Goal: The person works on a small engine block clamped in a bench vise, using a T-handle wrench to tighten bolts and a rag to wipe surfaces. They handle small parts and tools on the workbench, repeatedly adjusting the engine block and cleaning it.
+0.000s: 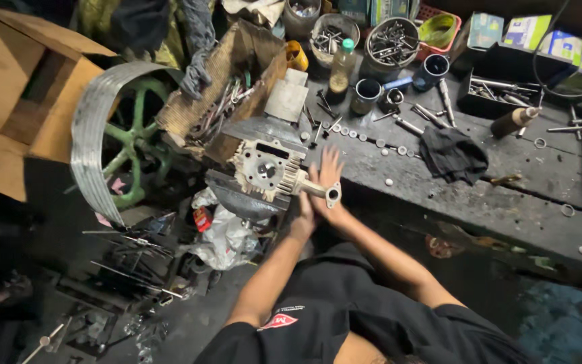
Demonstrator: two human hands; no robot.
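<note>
A finned metal engine cylinder head [265, 168] lies on a round dark part at the corner of a dirty workbench [506, 202]. A short pipe with a flange [332, 195] sticks out of its right side. My right hand [328, 180] rests flat against the head's right side just above the pipe, fingers spread. My left hand [304, 217] reaches in under the pipe, right beside the right wrist. Its fingers are hidden behind the pipe and the right hand.
On the bench are a black rag [453, 156], loose washers [380, 143], metal bowls of bolts [392, 40], a bottle [341, 67], dark cups and a wooden box of tools [227, 101]. A green flywheel [129, 145] and cardboard box [15, 94] stand left. Scrap litters the floor.
</note>
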